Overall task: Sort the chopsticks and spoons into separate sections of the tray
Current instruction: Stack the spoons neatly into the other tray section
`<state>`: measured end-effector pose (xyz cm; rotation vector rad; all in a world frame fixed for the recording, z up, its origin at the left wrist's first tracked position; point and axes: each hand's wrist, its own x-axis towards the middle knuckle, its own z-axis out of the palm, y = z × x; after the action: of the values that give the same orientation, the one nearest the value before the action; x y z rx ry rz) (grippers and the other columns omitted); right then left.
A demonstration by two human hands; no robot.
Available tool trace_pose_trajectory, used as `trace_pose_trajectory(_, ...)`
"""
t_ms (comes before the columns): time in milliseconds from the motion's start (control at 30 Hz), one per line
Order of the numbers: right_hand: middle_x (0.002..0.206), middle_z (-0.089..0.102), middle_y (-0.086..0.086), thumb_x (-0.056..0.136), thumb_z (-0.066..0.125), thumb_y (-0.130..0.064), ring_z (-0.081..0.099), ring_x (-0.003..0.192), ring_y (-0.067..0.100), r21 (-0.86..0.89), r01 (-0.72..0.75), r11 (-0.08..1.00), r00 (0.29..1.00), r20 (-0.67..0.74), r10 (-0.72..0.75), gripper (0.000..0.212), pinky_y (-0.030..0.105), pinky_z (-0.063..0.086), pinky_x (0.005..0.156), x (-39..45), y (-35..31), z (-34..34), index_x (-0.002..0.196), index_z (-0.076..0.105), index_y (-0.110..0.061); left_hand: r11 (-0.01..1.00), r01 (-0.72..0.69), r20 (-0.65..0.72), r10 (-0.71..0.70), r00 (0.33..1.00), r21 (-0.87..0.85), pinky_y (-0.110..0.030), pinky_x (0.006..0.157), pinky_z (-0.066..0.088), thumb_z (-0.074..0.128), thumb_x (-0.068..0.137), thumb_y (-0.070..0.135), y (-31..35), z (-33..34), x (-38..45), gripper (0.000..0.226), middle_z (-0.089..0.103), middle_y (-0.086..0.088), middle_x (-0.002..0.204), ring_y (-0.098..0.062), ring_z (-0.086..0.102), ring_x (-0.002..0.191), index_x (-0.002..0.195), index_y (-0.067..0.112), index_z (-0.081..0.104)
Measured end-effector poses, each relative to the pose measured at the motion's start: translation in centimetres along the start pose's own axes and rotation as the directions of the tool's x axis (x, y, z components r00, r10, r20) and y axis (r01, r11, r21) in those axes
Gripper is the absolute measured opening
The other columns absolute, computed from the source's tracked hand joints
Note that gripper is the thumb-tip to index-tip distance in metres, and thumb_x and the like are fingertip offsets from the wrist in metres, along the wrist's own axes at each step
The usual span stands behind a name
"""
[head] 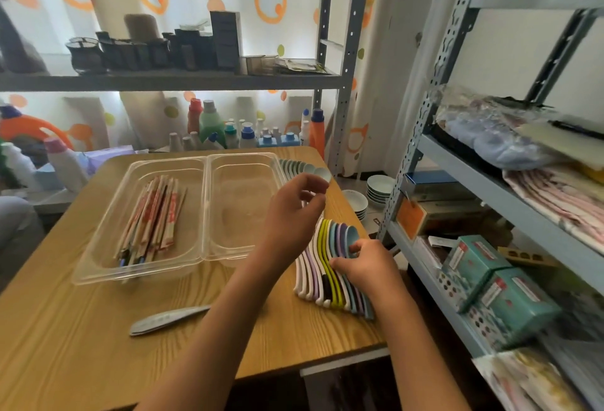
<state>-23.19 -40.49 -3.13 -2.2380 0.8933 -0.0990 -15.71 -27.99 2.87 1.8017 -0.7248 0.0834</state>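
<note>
Tray: I see a clear plastic tray with two sections side by side on a wooden table.
Chopsticks: a bundle of wrapped chopsticks lies in the left section; too overlapped for me to count.
Right section: bare, no spoons in it yet.
Spoons: a nested row of coloured spoons lies on the table just right of the tray, roughly fifteen; a second row of pale spoons sits beyond it, about seven showing.
Left hand: my left hand hovers above the row, fingers curled; I cannot tell if it pinches anything.
Right hand: my right hand rests on the coloured row, fingers curled over the bowls.
Stray item: one flat grey piece lies apart, near the table's front.
Risk: I judge the nested row could fan out or slide off the table's right edge if lifted unevenly.
</note>
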Motion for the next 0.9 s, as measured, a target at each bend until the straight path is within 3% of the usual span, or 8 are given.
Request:
trace_pose_trajectory(100,0.123,0.064,0.004,0.082,0.075,-0.043,0.061,0.11,0.019,0.036,0.012,0.999,1.0,0.024,-0.013,0.062,0.031,0.049,0.084,0.0,0.0,-0.2,0.134,0.056,-0.016,1.0,-0.018,0.006,0.018,1.0,-0.017,-0.018,0.075,0.05,0.056,0.094,0.014,-0.3,-0.9,0.1,0.016,0.063,0.014,0.099,0.0,0.059,0.092,0.103,0.025,0.062)
trace_pose_trajectory(233,0.126,0.063,0.002,0.079,0.077,-0.045,0.06,0.109,0.017,0.027,0.048,0.998,0.996,0.078,-0.05,0.066,0.029,0.045,0.081,0.0,-0.5,-0.2,0.134,0.055,-0.017,1.0,-0.012,-0.023,0.012,1.0,-0.025,-0.02,0.074,0.05,0.056,0.094,0.017,-0.6,-1.7,0.4,0.016,0.061,0.021,0.098,0.003,0.058,0.093,0.103,0.028,0.062)
trace_pose_trajectory(333,0.118,0.066,0.001,0.079,0.079,-0.039,0.057,0.093,0.011,0.03,0.056,0.998,0.995,0.086,-0.058,0.056,0.029,0.046,0.078,0.1,-0.8,-0.2,0.127,0.06,-0.018,0.999,0.007,-0.037,-0.009,0.999,-0.043,-0.026,0.078,0.054,0.057,0.094,0.018,-0.9,-1.9,0.5,0.016,0.06,0.023,0.1,0.003,0.058,0.095,0.103,0.03,0.061)
trace_pose_trajectory(500,0.089,0.064,-0.007,0.077,0.081,-0.037,0.062,0.084,0.008,-0.027,0.045,0.999,0.989,0.142,-0.041,0.041,0.032,0.055,0.081,0.8,-0.8,-0.5,0.111,0.067,-0.02,0.999,0.002,-0.026,-0.003,1.0,-0.036,-0.027,0.077,0.054,0.057,0.094,0.019,-1.3,-1.9,0.0,0.016,0.06,0.022,0.099,0.002,0.059,0.094,0.102,0.032,0.06)
trace_pose_trajectory(667,0.09,0.062,-0.002,0.076,0.076,-0.042,0.062,0.084,0.013,-0.247,0.07,0.966,0.994,0.103,-0.046,0.041,0.031,0.055,0.074,0.8,-1.3,-0.5,0.108,0.06,-0.021,0.999,-0.006,-0.032,0.004,0.999,-0.043,-0.025,0.078,0.054,0.056,0.094,0.017,-1.5,-1.7,-0.1,0.017,0.063,0.016,0.103,0.001,0.059,0.096,0.107,0.027,0.063)
trace_pose_trajectory(900,0.104,0.066,-0.007,0.07,0.08,-0.049,0.062,0.092,0.009,-0.219,0.137,0.966,0.984,0.145,-0.107,0.057,0.031,0.055,0.082,1.0,-0.1,-0.5,0.119,0.061,-0.026,0.997,0.001,-0.028,-0.003,1.0,-0.078,-0.029,0.078,0.056,0.056,0.094,0.017,-1.6,-1.8,0.2,0.016,0.063,0.014,0.104,-0.002,0.06,0.096,0.106,0.026,0.063)
